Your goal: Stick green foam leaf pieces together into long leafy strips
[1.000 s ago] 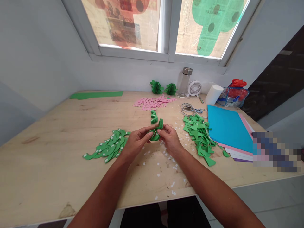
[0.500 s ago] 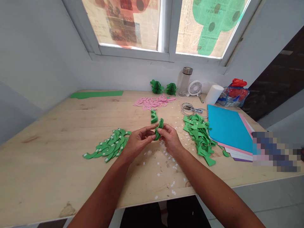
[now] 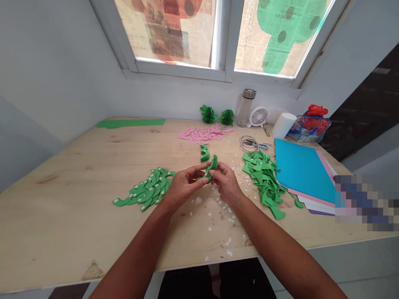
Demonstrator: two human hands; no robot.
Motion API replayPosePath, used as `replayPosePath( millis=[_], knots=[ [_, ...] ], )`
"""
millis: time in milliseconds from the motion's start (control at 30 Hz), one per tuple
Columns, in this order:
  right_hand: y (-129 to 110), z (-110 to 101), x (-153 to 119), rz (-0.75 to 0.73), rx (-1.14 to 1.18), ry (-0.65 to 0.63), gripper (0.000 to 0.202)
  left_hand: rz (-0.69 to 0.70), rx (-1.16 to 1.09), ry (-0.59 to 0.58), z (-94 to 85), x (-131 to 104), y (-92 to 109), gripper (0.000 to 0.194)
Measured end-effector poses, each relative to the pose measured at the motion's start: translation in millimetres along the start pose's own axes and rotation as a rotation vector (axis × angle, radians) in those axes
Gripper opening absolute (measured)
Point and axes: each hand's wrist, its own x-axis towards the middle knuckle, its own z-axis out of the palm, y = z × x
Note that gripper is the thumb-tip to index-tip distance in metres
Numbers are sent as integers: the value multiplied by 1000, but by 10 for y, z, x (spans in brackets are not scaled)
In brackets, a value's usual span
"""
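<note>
Between my two hands, above the middle of the table, is a small stack of curved green paper pieces (image 3: 213, 165). My left hand (image 3: 187, 185) pinches its lower left side, while my right hand (image 3: 227, 179) grips it from the right with thumb and fingers. Just beyond my fingertips a second curved green stack (image 3: 204, 153) stands on the wood. Left of my left hand lies a spread pile of curved green pieces (image 3: 151, 187) bearing small white squares. To the right of my right hand are heaped green paper scraps (image 3: 263, 178).
Pink paper cutouts (image 3: 202, 133) lie further back, near two green paper ornaments (image 3: 208, 114). A glass bottle (image 3: 246, 108), a white fan (image 3: 258, 116), a white roll (image 3: 284, 126) and scissors (image 3: 264, 146) are at the back right. Coloured sheets (image 3: 302, 168) lie right; white bits dot the wooden table (image 3: 77, 216).
The whole view has shifted slightly, so things appear a little further right. My hands still hold the green stack, which looks more fanned and tilted to the left at its lower end.
</note>
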Motion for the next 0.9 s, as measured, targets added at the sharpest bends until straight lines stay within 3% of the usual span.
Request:
replayPosePath(
  millis=[200,500,900],
  knots=[
    [-28,19,-13,6,7,-9,19,14,21,3,-2,-12,36,45],
    [-36,18,-13,39,-2,8,24,-13,-7,140,2,-11,56,39],
    [-39,16,-14,36,-6,10,23,-14,-36,145,18,-27,88,37]
  ],
)
